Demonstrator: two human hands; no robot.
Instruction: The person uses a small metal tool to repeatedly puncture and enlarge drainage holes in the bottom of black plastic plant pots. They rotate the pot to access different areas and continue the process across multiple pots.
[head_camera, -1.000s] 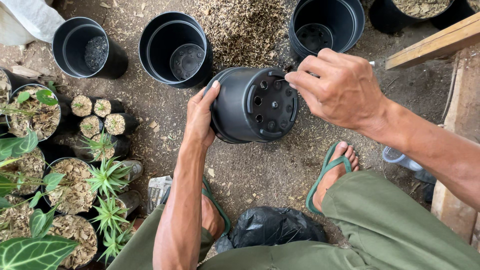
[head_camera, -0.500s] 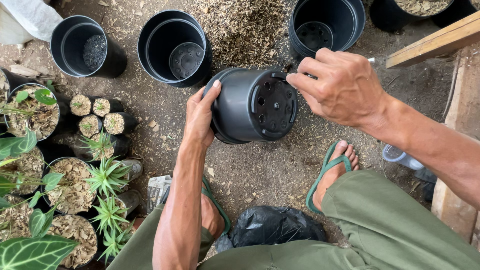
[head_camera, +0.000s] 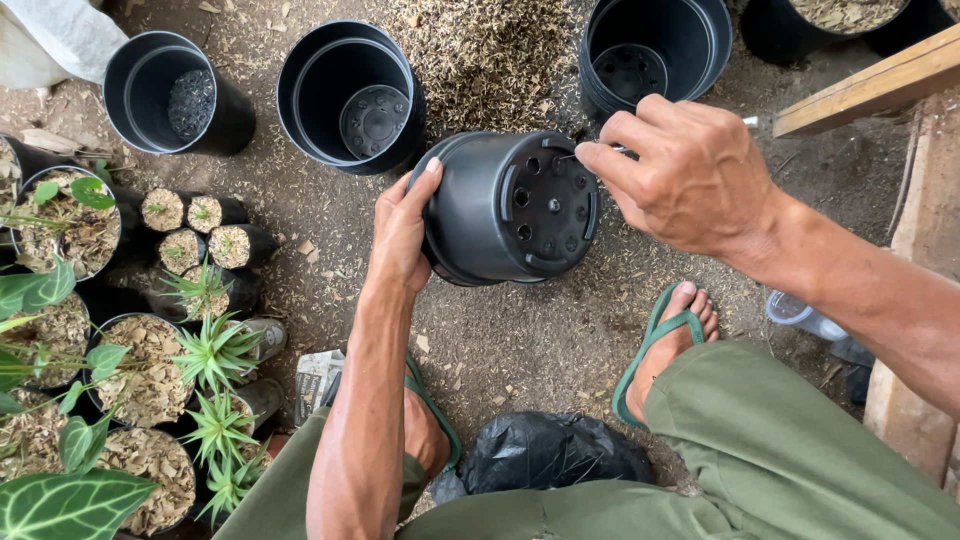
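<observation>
Pot: black plastic pot (head_camera: 510, 205) lies tipped on its side, mid-scene, drainage holes facing right so the base is reachable.
Left hand: left hand (head_camera: 400, 235) clasps its rim side, steadying it.
Right hand: right hand (head_camera: 690, 175) pinches a thin wire (head_camera: 568, 156) at the base holes.
Far: empty pots (head_camera: 350, 95), husk pile (head_camera: 490, 50).
Left: potted seedlings (head_camera: 215, 350).

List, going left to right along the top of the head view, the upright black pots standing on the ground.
Black pot with dark grit inside → wide empty black pot → stacked black pots → pot filled with chips at the top right edge.
</observation>
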